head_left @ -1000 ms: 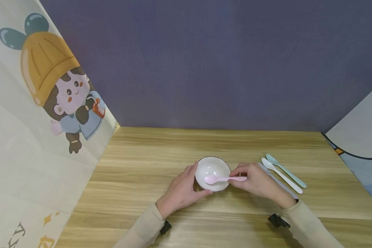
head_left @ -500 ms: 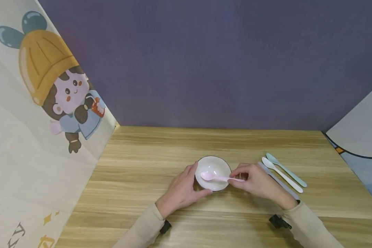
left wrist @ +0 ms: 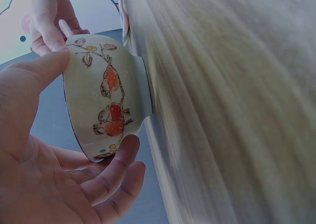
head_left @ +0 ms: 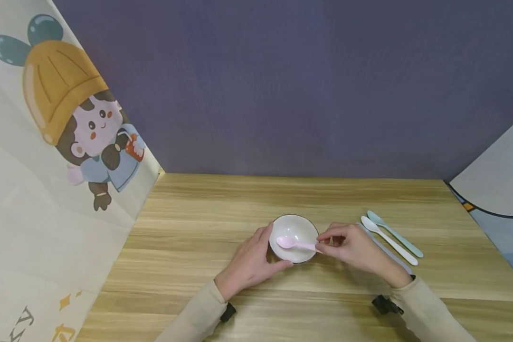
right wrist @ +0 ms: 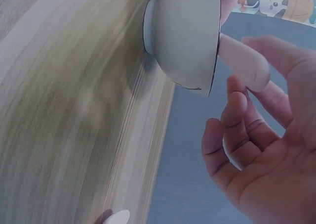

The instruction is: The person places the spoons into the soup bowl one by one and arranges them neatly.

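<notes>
My right fingers (head_left: 336, 231) loosen; just beside them the pink spoon (head_left: 286, 242) now seems borne by the patterned bowl (left wrist: 86, 93) my left fingers (left wrist: 106, 182) grip.

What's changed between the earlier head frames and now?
The pink spoon has slid leftward, further into the bowl; its handle end no longer shows over the right hand. Whether that hand has let go is unclear. The left hand still holds the bowl; the white spoon and mint spoon lie as before.
</notes>
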Demonstrator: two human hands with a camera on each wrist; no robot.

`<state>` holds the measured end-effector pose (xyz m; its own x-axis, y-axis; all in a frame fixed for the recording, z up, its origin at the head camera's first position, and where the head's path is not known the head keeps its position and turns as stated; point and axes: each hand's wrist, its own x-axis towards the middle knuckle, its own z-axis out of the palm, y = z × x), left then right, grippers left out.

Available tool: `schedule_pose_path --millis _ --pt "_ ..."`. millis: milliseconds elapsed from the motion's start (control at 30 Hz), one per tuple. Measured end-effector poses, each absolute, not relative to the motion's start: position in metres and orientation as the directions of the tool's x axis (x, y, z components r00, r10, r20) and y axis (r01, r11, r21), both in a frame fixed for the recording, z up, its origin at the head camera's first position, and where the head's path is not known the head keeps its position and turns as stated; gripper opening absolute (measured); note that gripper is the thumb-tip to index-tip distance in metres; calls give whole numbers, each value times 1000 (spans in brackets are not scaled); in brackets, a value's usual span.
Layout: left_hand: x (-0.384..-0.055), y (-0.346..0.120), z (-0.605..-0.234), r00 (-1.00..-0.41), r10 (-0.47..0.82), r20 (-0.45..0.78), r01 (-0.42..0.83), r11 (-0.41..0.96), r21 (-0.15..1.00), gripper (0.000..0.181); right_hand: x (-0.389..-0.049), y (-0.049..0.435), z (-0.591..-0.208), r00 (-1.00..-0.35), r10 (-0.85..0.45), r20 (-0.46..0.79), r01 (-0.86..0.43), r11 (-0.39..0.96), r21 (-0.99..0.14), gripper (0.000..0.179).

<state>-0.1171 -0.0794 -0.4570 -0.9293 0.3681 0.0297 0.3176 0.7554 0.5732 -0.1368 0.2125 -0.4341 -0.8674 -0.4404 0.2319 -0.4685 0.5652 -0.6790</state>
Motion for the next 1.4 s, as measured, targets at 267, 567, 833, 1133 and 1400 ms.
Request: schedule_pose_path --millis 267,567,833,1133,1400 --pt "-115 -82 -455 -928 370 36 321 750 578 111 -136 213 -434 -868 -432 244 -471 562 -680 11" --pt "-115 -84 -455 -928 371 41 325 750 576 111 -134 217 -432 -888 -417 196 -424 575 -700 15" --pt "-113 -85 -455 -924 379 51 338 748 571 110 -131 221 -431 -899 -397 186 -402 580 -708 16" --pt "-110 -84 -457 -922 386 42 342 757 557 109 -123 227 -431 -906 -378 190 -389 569 -724 15" --pt "-107 -84 -456 -918 394 36 347 757 553 110 -118 234 -435 -917 -338 211 -376 563 -736 15"
